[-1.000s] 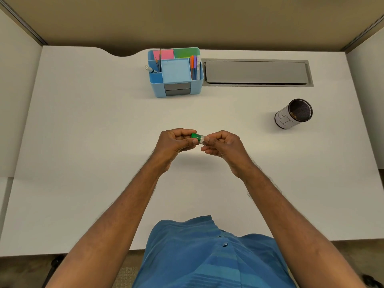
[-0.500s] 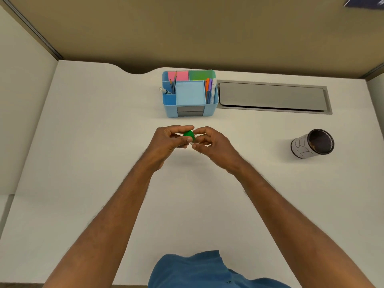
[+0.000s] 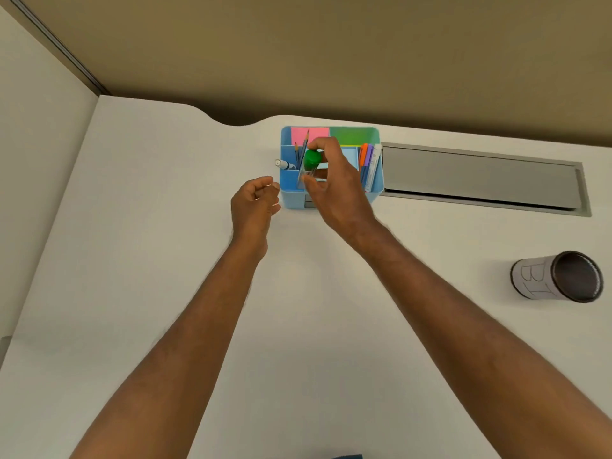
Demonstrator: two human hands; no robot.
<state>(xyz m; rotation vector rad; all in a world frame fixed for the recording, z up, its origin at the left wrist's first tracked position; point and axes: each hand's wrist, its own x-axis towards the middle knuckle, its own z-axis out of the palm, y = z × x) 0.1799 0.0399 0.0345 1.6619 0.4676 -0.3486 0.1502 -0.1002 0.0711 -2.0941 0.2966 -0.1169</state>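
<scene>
Currently I am logging the blue organizer [image 3: 291, 197] near the desk [image 3: 149, 260] far edge, cup [image 3: 546, 276] well apart. Right hand [image 3: 334, 193] is pinching the green-capped tube [image 3: 310, 164] over the organizer's compartments; left hand [image 3: 253, 207] is hanging loosely curled, empty.

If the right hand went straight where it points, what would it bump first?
Probably the blue organizer: the right hand, pinching a green-capped tube, points toward it. Its height above the compartments is unclear.

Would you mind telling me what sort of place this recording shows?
Most likely an office cubicle: a white desk between partition panels, a blue organizer of pens and sticky notes, and a grey cable hatch.
</scene>
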